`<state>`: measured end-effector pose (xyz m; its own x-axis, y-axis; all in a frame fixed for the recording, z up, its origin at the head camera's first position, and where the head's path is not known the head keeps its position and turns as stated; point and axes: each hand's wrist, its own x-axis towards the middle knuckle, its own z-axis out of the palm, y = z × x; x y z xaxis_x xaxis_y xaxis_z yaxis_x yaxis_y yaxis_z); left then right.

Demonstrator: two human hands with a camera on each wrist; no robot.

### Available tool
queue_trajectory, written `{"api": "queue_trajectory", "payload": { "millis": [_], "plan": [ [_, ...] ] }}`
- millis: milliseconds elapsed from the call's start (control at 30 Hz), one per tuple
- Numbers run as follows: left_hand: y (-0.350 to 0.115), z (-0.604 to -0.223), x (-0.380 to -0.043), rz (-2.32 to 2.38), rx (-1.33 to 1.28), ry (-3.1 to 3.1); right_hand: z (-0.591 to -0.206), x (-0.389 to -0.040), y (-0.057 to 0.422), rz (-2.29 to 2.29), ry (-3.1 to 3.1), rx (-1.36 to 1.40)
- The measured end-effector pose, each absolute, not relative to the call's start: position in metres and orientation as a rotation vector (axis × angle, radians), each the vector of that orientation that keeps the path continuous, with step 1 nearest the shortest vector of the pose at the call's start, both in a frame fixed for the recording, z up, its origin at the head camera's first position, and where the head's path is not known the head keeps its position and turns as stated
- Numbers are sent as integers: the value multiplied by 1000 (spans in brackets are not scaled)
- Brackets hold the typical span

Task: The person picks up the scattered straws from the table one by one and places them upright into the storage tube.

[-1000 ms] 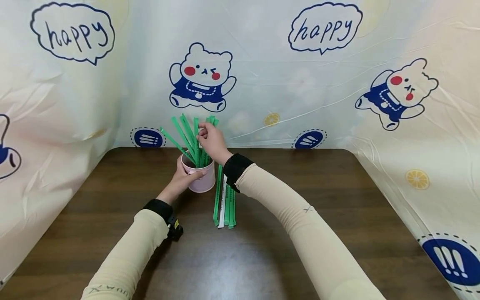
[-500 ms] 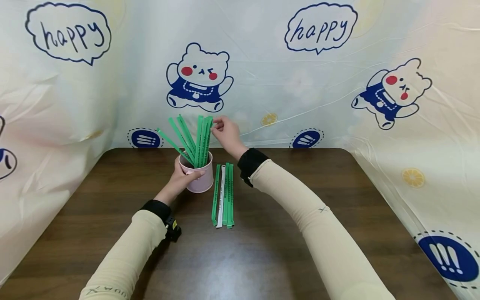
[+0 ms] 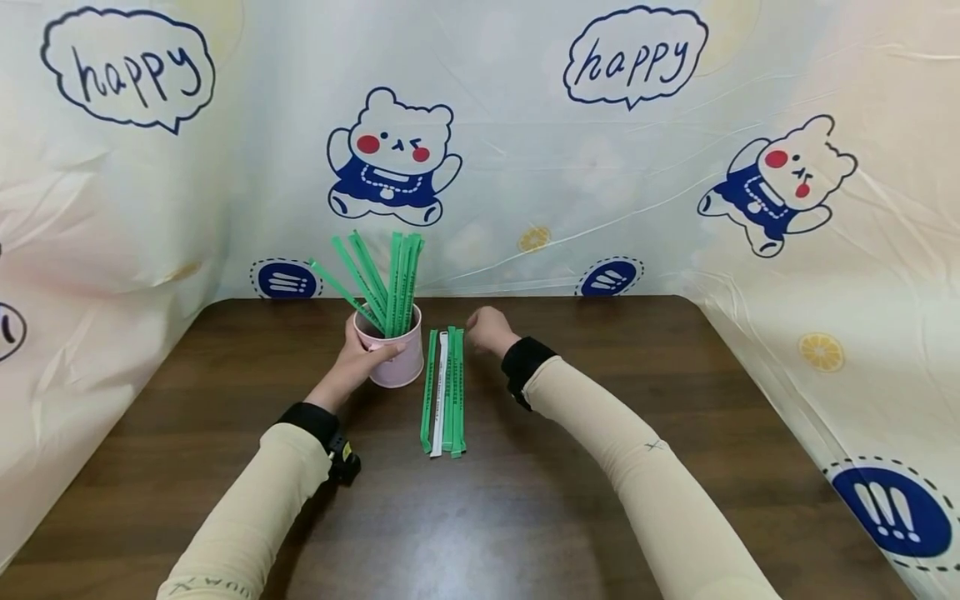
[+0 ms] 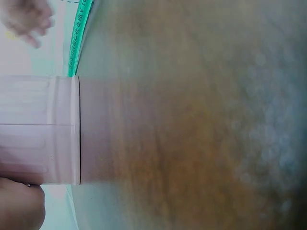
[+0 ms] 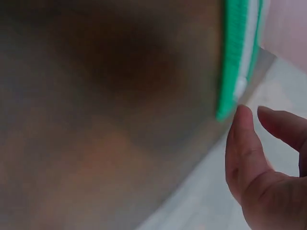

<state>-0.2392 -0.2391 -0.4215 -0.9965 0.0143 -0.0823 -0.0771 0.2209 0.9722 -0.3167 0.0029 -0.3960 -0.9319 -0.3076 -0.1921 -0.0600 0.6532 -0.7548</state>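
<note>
Rising from a pink cup [image 3: 399, 367] on the brown table [image 3: 570, 500], green sticks [image 3: 396, 287] lean at differing angles; the left hand [image 3: 350, 367] grips the cup's side. Just beside it lie loose green sticks [image 3: 455, 392] and one white stick [image 3: 440, 392]. Near their far ends, the right hand [image 3: 491, 331] has thumb and fingertips parted.

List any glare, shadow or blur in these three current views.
Head: pale glare on the near table, a shadow beside the left sleeve, otherwise fairly sharp. Left wrist: right hand blurred, table smeared, pink cup clearer. Right wrist: dim, table badly blurred, green sticks soft, fingers clearer.
</note>
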Motion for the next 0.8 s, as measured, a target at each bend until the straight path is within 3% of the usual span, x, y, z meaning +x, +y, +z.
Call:
{"api": "queue_trajectory", "payload": {
  "millis": [200, 433, 800],
  "plan": [
    [-240, -431, -242, 1888, -49, 2447, -421, -316, 3, -1216, 2483, -227],
    [-240, -431, -242, 1888, -53, 2432, -425, -314, -2, -1236, 2472, -243],
    [-232, -399, -223, 1909, -77, 2365, -426, -316, -11, -1184, 2505, -261]
  ]
}}
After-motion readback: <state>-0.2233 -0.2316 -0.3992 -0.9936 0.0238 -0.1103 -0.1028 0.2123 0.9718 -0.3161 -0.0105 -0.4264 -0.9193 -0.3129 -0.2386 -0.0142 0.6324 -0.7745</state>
